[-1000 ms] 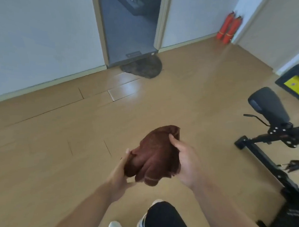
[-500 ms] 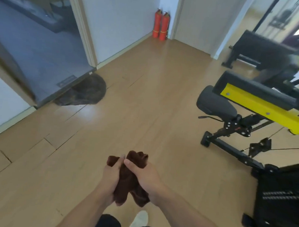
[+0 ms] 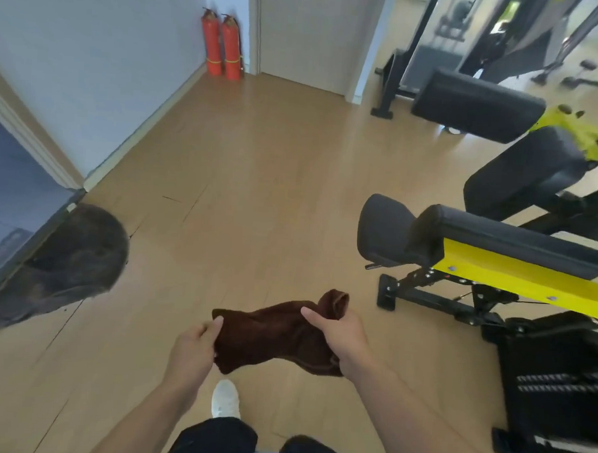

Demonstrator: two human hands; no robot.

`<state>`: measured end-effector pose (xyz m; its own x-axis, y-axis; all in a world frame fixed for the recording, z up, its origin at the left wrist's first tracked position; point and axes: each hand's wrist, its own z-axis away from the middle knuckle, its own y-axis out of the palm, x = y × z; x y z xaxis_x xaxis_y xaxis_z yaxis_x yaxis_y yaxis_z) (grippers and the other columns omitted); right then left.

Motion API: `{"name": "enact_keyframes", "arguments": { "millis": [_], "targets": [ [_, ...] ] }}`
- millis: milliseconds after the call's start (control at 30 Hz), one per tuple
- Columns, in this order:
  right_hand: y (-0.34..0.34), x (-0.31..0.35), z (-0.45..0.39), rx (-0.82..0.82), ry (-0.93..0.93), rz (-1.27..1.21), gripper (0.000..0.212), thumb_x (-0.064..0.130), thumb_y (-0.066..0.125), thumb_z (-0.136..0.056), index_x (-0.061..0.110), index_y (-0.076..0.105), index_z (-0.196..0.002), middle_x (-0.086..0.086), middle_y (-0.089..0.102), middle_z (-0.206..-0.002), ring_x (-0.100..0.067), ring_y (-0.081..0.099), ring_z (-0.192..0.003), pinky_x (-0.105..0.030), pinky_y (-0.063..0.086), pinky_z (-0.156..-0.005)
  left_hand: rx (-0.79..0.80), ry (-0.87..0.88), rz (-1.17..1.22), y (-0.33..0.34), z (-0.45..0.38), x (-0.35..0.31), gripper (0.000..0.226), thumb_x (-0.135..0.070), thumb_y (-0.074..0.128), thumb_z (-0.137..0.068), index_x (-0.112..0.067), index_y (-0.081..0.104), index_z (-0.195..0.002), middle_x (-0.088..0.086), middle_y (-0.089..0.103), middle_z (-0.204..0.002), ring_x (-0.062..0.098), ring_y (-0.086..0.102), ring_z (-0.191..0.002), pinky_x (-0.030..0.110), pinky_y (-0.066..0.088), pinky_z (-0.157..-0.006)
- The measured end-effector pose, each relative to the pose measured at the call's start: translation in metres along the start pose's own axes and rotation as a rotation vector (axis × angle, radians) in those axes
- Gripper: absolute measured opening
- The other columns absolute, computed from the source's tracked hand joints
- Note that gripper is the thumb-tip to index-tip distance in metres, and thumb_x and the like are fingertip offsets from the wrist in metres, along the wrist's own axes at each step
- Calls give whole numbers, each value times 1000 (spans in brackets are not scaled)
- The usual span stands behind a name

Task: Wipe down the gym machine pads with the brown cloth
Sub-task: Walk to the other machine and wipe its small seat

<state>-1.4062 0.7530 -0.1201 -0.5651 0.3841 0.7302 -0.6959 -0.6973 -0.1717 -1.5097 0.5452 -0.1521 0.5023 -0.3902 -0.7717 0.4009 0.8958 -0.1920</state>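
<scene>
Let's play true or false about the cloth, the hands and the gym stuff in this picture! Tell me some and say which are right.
1. Both hands hold the brown cloth. True: the left hand grips one end and the right hand grips the other.
2. The cloth is lying on a black pad. False: it is held up in the air over the wooden floor, not touching any pad.
3. Two red fire extinguishers stand by the wall. True.
4. The gym machine is painted blue. False: its frame is yellow, with black pads.
5. The machine is on the person's left side. False: it is on the right.
</scene>
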Motion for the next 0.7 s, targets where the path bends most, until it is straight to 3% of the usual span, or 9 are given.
{"name": "enact_keyframes", "arguments": {
  "millis": [67,167,233,333,433,500,600,633,700],
  "targets": [
    [3,31,-25,-37,9,-72,40,38,86,-78,28,58,-105,8,68,-99,-13,64,-87,-29,52,-68,50,87,-125,11,-36,-47,31,-36,46,-105,-16,69,-106,0,72,-102,19,67,-100,26,50,-71],
    [3,81,-51,-81,-32,-163,36,39,82,-83,29,63,-111,9,71,-103,-15,68,-94,-36,59,-80,113,161,-142,35,-90,-111,24,-30,46,-105,-16,65,-108,-5,70,-102,16,64,-103,21,45,-69],
    [2,113,-66,-45,-76,-217,27,33,81,-85,32,65,-106,9,75,-101,-17,71,-96,-39,62,-84,173,129,-117,55,-128,-141,28,-28,51,-104,-14,57,-126,-1,66,-121,20,58,-117,22,47,-84],
    [5,167,-90,109,-174,-193,24,27,80,-86,33,67,-105,13,79,-94,-12,75,-93,-30,63,-76,295,-85,-71,92,-179,-176,72,-51,54,-98,-24,26,-157,2,29,-164,28,36,-145,48,34,-116],
    [13,210,-126,211,-184,-82,25,29,79,-89,36,66,-109,12,76,-101,-9,72,-96,-29,60,-86,668,-273,82,148,-215,-208,65,-61,44,-97,-15,56,-141,16,53,-148,37,54,-132,50,47,-103],
    [11,233,-152,209,-152,-75,24,30,77,-90,38,65,-110,13,74,-106,-8,68,-102,-32,55,-94,759,-392,222,185,-220,-228,61,-58,50,-93,-10,72,-123,22,66,-131,40,64,-119,49,54,-92],
    [-6,257,-189,155,-118,-127,23,28,75,-92,36,66,-111,14,75,-106,-7,68,-103,-34,54,-98,841,-440,380,237,-232,-256,51,-67,76,-60,-27,84,-92,4,80,-98,21,77,-90,37,62,-71],
    [-15,262,-200,133,-108,-160,22,28,74,-93,37,66,-111,15,75,-107,-7,68,-104,-34,54,-98,851,-434,344,250,-240,-265,57,-75,72,-58,-30,84,-92,1,80,-99,18,77,-90,37,61,-74],
    [-34,266,-223,45,-97,-216,21,31,73,-94,39,66,-112,16,75,-107,-8,69,-105,-34,56,-96,832,-507,255,272,-262,-281,82,-85,46,-75,-19,79,-112,15,72,-124,32,69,-113,48,52,-96]
  ]
}}
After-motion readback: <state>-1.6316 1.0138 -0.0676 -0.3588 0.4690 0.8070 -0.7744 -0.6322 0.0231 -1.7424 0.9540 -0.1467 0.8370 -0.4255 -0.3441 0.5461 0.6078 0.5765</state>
